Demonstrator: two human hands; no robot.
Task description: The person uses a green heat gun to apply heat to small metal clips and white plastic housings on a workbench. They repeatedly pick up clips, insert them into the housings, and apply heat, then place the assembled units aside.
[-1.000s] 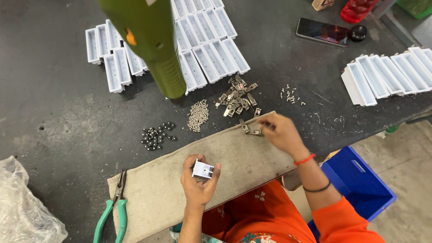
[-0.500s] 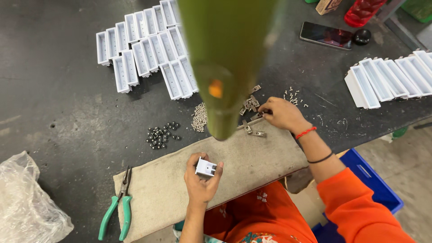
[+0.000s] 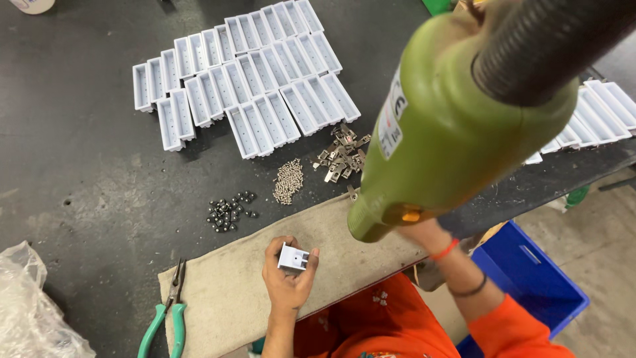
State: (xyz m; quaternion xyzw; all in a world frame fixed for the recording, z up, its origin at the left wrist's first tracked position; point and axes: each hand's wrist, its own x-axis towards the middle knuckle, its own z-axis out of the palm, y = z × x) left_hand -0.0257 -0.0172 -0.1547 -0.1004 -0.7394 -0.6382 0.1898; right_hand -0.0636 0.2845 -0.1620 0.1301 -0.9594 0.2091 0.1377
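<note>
Green plastic power tool body (image 3: 457, 126), hung from a dark ribbed hose, has swung nearer than half a second ago and now hides the right hand; its grip cannot be told. Left hand (image 3: 286, 278) closed around a small white plastic housing (image 3: 293, 258), held over the beige cloth mat (image 3: 225, 298) on the dark surface (image 3: 79, 166). White oblong label (image 3: 392, 114) on the tool's side. Rows of white trays (image 3: 245, 73) lie beyond.

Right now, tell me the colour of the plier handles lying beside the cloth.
Green handles on the pliers, clearest in the head view.
</note>
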